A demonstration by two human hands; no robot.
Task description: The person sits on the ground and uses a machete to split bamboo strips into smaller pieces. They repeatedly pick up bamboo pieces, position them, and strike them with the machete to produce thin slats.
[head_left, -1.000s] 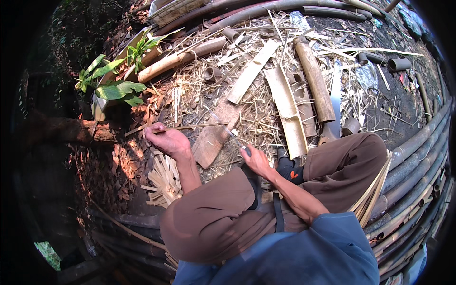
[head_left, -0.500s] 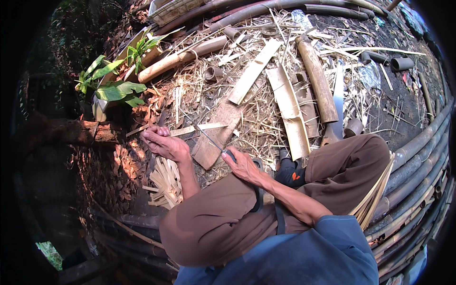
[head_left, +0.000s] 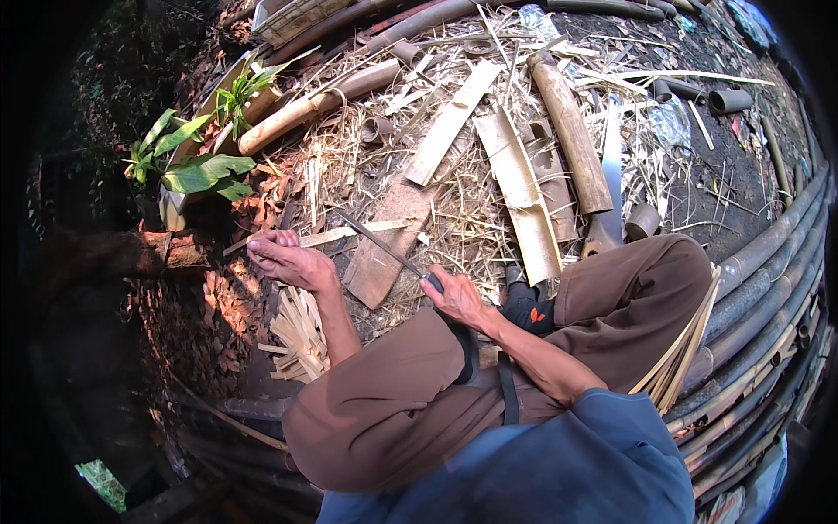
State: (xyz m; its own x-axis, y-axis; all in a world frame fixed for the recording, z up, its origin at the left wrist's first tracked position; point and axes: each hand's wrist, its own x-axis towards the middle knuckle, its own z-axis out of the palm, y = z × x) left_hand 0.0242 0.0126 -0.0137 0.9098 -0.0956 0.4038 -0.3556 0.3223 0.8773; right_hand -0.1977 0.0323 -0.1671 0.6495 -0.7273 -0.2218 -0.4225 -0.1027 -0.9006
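Note:
My left hand [head_left: 288,261] is closed on a thin, pale bamboo strip [head_left: 358,232], which sticks out past both sides of the fist. My right hand [head_left: 459,298] grips the dark handle of a knife [head_left: 390,248] in front of my right shin. Its narrow blade points up and left and crosses the strip in the picture; whether the two touch I cannot tell. Beneath them a flat wooden board [head_left: 384,255] lies on the ground. A heap of cut bamboo strips [head_left: 301,336] rests below my left wrist.
Split bamboo pieces [head_left: 521,196], a whole bamboo length [head_left: 569,131] and a handsaw [head_left: 610,175] lie ahead among shavings. Bamboo poles [head_left: 759,297] are stacked at the right, beside a bundle of strips [head_left: 676,358]. A leafy plant [head_left: 196,166] grows at the left.
My right hand has drawn the knife a little to the right, away from my left hand. The left hand still holds the strip. The whole view has shifted slightly.

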